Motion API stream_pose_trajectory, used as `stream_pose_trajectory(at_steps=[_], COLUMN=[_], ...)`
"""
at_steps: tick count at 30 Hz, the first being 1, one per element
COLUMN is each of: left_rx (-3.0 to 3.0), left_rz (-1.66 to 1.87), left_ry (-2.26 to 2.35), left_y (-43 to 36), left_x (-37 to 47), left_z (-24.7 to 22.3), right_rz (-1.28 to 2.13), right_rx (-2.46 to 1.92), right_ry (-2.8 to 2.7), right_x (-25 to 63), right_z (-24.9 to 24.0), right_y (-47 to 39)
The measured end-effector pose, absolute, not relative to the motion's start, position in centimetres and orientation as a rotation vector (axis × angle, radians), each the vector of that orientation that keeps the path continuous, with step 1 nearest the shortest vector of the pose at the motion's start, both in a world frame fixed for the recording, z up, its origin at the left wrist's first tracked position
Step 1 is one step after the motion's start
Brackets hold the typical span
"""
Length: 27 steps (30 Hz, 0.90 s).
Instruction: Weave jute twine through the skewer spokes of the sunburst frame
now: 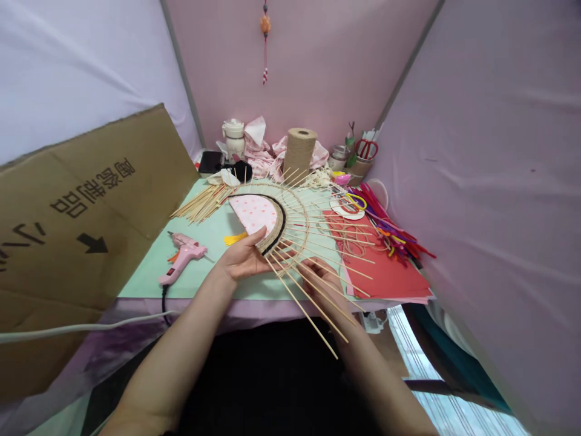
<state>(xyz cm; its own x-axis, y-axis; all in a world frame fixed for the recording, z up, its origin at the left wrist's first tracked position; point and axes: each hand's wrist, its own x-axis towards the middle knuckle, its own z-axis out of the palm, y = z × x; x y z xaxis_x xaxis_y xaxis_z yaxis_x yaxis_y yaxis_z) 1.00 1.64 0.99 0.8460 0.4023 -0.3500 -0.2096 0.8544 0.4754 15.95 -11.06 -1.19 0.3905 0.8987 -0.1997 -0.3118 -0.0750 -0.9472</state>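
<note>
A half-round craft piece [256, 213] has pink dotted fabric, a twine band with a black line around its curve, and thin wooden sticks fanning outward. A ring of twine runs across the sticks. My left hand [247, 254] grips its lower end, thumb on the fabric and fingers beneath. Behind the lower sticks is my right hand [322, 278], its fingers curled near the twine ring; what they pinch, if anything, is too small to make out. The sticks partly cover that hand.
A pink glue gun [184, 257] lies at left, by loose sticks [204, 203] and a large cardboard sheet [91, 224]. Red paper [390, 272] and coloured pipe cleaners [385, 224] lie at right. A twine spool [299, 154], a bottle [234, 139] and red-handled scissors [367, 149] stand behind.
</note>
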Motion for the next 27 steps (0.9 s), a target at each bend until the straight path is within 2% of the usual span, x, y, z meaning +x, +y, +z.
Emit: stream_pose_trajectory(at_steps=[20,27], left_rx=[0.286,0.250], left_rz=[0.353,0.334], left_ry=[0.396,0.271], left_y=[-0.3,0.2], left_x=[2.5,1.9], left_z=[0.0,-0.7], right_rz=[1.155,1.203], right_rx=[-1.190,-1.395], right_ry=[-0.650,-1.008], right_x=[16.9,20.2], right_z=[-2.2,-1.1], right_y=[-11.3,-13.6])
